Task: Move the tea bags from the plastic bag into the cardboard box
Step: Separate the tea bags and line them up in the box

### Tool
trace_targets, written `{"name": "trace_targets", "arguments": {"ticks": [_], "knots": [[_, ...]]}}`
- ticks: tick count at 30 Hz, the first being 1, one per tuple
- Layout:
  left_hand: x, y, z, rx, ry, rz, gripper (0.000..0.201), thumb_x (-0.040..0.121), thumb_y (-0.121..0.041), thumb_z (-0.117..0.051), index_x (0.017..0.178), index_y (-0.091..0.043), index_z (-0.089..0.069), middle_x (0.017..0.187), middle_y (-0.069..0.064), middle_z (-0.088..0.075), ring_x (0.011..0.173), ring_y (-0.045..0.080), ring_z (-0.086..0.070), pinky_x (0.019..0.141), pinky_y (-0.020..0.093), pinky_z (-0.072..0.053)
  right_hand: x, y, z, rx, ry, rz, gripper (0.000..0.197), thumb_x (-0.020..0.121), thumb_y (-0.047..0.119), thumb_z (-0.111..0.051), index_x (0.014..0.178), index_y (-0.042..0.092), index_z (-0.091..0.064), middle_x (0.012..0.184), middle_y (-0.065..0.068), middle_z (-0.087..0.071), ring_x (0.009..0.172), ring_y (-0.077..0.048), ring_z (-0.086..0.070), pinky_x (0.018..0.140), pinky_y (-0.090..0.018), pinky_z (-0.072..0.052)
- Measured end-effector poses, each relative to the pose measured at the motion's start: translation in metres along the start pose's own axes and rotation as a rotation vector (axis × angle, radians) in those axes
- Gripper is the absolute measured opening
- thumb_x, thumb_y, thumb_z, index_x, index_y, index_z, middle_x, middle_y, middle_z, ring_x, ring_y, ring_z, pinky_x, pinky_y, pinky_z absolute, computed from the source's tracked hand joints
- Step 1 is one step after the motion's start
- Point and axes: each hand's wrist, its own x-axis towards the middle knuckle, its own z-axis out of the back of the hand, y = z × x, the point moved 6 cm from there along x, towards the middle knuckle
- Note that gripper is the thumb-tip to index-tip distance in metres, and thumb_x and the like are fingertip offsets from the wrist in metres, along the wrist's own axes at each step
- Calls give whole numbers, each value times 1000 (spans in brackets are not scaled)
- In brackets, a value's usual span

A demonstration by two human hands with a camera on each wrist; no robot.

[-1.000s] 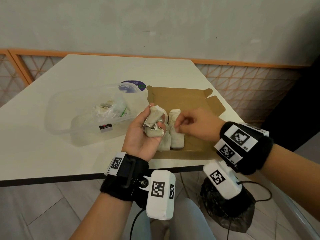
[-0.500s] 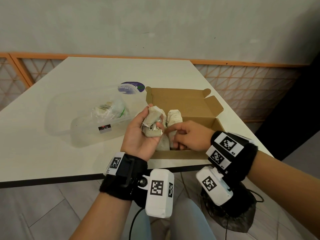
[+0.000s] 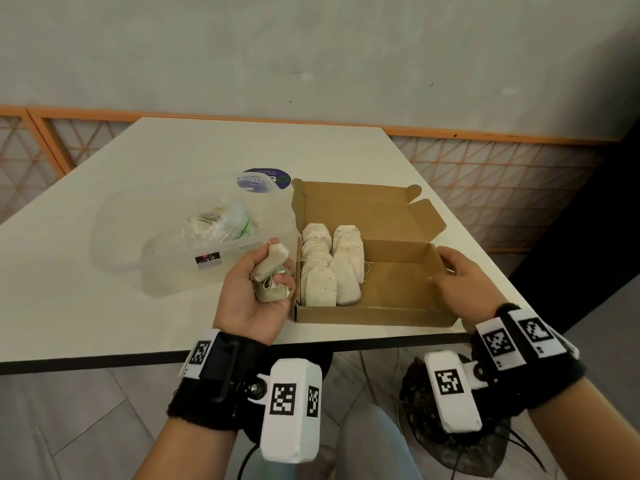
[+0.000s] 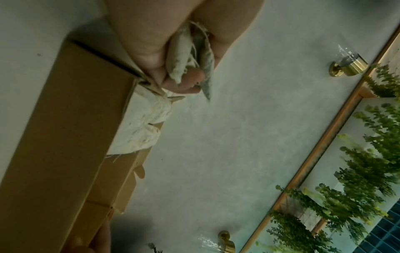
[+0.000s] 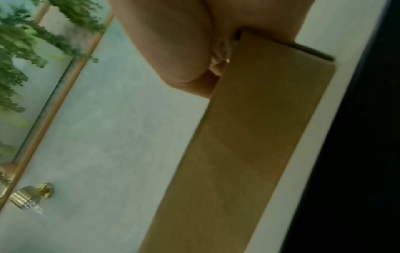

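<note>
Gripping a bunch of tea bags (image 3: 271, 277) in curled fingers just left of the open cardboard box (image 3: 374, 315), the left hand (image 3: 249, 306) lies palm-up while the right hand (image 3: 462, 284) clasps the box's right wall; two rows of tea bags (image 3: 330, 268) fill its left part, and the plastic bag (image 3: 221, 225) sits in a clear tub (image 3: 114, 244).

Soft, even indoor light; faint shadows on table (image 3: 69, 271). Head view sharp, edges bowed. Wrist views dim, greenish; cardboard box (image 5: 259, 137) smeared in right.
</note>
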Motion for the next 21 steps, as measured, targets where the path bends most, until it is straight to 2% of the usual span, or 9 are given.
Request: {"name": "trace_targets", "arguments": {"ticks": [2, 5, 7, 8, 10, 12, 16, 19, 21], "knots": [[1, 0, -2, 52, -17, -11, 18, 93, -15, -48, 101, -7, -62, 80, 4, -57, 65, 10, -52, 40, 13, -40, 0, 3, -1, 38, 2, 20, 48, 91, 1, -39, 137, 17, -41, 134, -5, -50, 104, -15, -44, 85, -31, -36], [3, -4, -9, 175, -33, -25, 18, 93, -14, -50, 104, -6, -62, 80, 4, -64, 71, 12, -53, 41, 13, -43, -2, 10, 5, -37, -106, 57, 52, 92, 10, -50, 140, 20, -35, 143, -4, -40, 122, -20, -41, 99, -35, -36], [4, -6, -12, 226, -41, -20, 17, 92, -14, -52, 105, -6, -61, 84, 6, -66, 72, 14, -56, 44, 15, -47, -10, 29, 7, -156, -204, 214, 47, 88, 18, -59, 131, 29, -44, 135, 0, -43, 124, -19, -39, 102, -31, -32], [5, -6, -12, 238, -46, -18, 18, 92, -14, -52, 106, -6, -60, 88, 7, -65, 71, 15, -57, 45, 16, -48, -14, 41, 3, -162, -198, 296, 37, 87, 19, -60, 121, 31, -51, 123, 2, -48, 115, -15, -44, 98, -23, -34], [5, -5, -13, 250, -51, -11, 19, 92, -15, -53, 109, -6, -58, 94, 8, -64, 72, 16, -58, 46, 17, -49, -17, 57, -15, -113, -56, 364, 16, 86, 17, -61, 98, 28, -62, 95, 8, -58, 87, -4, -52, 78, -5, -38], [6, -2, -16, 252, -38, -6, 17, 92, -15, -54, 106, -7, -59, 97, 8, -63, 74, 15, -58, 47, 17, -50, -13, 62, -35, -115, 89, 331, 9, 85, 15, -63, 86, 22, -67, 76, 11, -60, 69, 1, -51, 64, -9, -39], [6, 1, -21, 253, -14, -25, 11, 93, -14, -52, 93, -9, -62, 96, 6, -63, 76, 15, -59, 51, 17, -52, 2, 55, -62, -73, 214, 189, 10, 82, 16, -66, 83, 25, -64, 71, 5, -58, 65, -9, -53, 69, -26, -47], [6, 1, -21, 266, -11, -34, 14, 94, -13, -50, 92, -8, -62, 98, 8, -62, 77, 16, -59, 53, 18, -53, 9, 48, -70, -99, 227, 141, 22, 80, 21, -69, 99, 25, -60, 74, 2, -55, 70, -14, -52, 76, -33, -49], [6, 0, -20, 262, -17, -46, 14, 95, -12, -49, 93, -7, -62, 102, 8, -63, 83, 17, -62, 56, 20, -54, 10, 46, -72, -48, 235, 101, 32, 80, 22, -70, 109, 21, -58, 75, 0, -56, 66, -13, -53, 68, -29, -49]]}}
